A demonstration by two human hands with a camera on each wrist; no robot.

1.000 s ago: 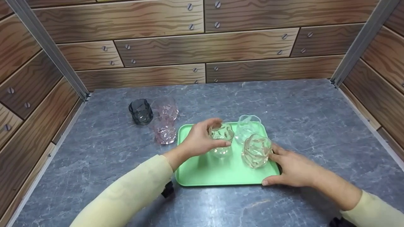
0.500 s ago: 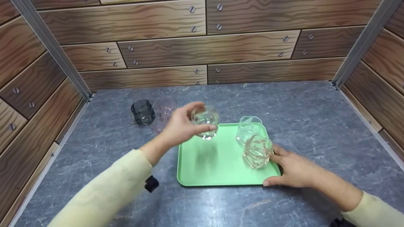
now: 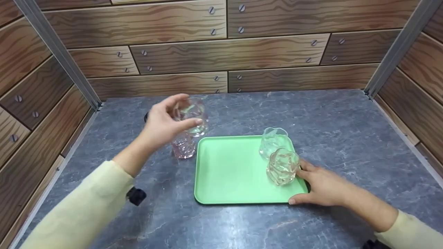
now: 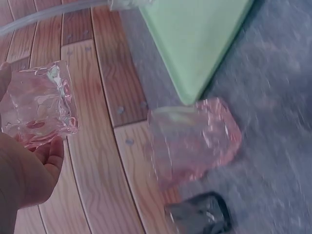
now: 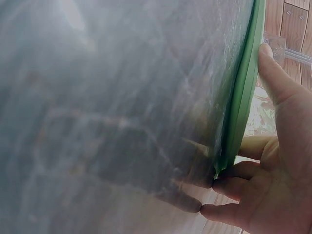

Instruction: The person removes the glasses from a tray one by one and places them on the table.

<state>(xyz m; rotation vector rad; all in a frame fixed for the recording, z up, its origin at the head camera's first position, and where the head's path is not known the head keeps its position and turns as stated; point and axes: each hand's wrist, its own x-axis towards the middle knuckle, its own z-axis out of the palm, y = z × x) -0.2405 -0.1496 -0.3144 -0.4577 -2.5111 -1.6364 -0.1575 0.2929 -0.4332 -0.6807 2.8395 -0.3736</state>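
Note:
My left hand [image 3: 164,119] holds a clear, faceted drinking glass [image 3: 196,117] between thumb and fingers, raised beyond the tray's back left corner. In the left wrist view, that glass [image 4: 41,105] takes a pinkish tint. Just under it, a pink glass [image 3: 183,148] stands on the table. My right hand [image 3: 325,185] grips the right front corner of the green tray [image 3: 225,173], thumb at the front rim and fingers along the right side. Its fingers are close to a clear glass [image 3: 282,167] on the tray; another clear glass [image 3: 271,143] stands behind.
A dark grey glass [image 4: 202,214] is mostly hidden behind my left hand in the head view. Wood-patterned walls [image 3: 277,52] enclose the grey marbled table [image 3: 328,121] at the back and sides, with metal posts [image 3: 391,52] at the corners.
My left hand has lifted the clear glass from the tray and carried it left and back, past the tray's edge. My right hand keeps its place at the tray corner.

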